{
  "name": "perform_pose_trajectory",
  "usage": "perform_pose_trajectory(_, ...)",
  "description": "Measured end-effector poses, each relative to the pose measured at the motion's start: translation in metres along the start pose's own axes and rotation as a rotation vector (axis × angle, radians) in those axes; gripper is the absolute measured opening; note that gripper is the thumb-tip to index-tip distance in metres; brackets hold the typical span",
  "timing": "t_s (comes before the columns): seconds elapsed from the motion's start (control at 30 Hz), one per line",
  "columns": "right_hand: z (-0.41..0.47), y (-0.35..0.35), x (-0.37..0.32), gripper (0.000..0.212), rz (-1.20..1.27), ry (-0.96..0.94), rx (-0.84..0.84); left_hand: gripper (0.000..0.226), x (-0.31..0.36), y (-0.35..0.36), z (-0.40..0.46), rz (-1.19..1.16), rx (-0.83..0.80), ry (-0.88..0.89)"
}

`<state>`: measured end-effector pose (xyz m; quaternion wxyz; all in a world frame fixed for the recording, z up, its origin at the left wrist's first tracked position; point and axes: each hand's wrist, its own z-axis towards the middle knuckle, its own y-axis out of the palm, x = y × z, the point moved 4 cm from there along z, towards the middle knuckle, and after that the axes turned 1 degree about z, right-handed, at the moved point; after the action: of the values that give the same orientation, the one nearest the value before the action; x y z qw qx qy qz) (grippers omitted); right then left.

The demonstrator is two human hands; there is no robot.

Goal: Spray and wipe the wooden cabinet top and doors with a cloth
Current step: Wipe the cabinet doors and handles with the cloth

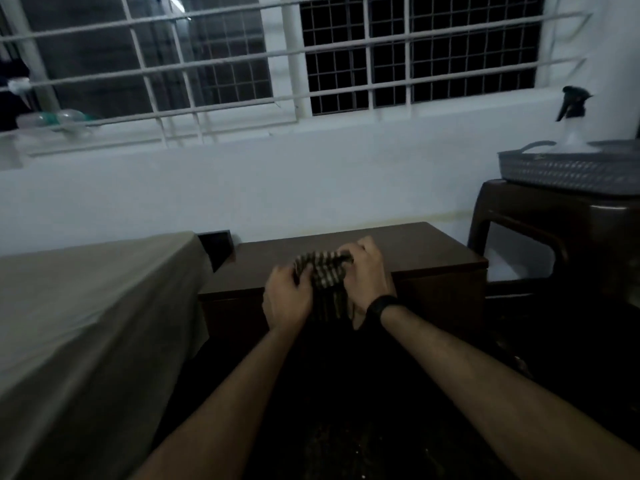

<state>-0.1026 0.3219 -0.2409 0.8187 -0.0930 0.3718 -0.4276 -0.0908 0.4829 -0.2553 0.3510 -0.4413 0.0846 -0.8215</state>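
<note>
A low dark wooden cabinet [415, 251] stands against the white wall, its top facing me. A dark checked cloth [325, 275] is bunched over the cabinet's front edge. My left hand [287, 296] grips the cloth's left side and my right hand [367, 271], with a black wristband, grips its right side. A clear spray bottle with a black trigger head [573, 112] stands at the upper right, in or just behind a grey basket, well away from both hands. The cabinet doors below the cloth are dark and hard to make out.
A bed with a beige sheet [86, 306] fills the left. A brown plastic stool [554, 230] at the right carries the grey basket [568, 171]. A barred window [311, 64] spans the wall above. A black wall socket [216, 244] sits between bed and cabinet.
</note>
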Motion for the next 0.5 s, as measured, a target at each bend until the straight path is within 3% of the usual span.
perform_pose_trajectory(0.13,0.030,-0.039,0.010,0.018,-0.077,-0.057,0.014,0.038,0.037,0.008,0.029,-0.023,-0.077,0.060)
perform_pose_trajectory(0.23,0.063,-0.058,0.019,0.015,-0.189,-0.047,-0.059,0.040,0.049,0.012,0.049,-0.052,-0.095,0.103)
perform_pose_trajectory(0.3,0.089,-0.061,0.020,0.013,-0.125,-0.013,-0.121,0.040,0.057,0.015,0.068,-0.076,-0.087,0.117)
perform_pose_trajectory(0.5,0.161,-0.064,0.022,0.016,-0.065,-0.033,-0.106,0.051,0.071,0.029,0.142,-0.219,-0.100,-0.001)
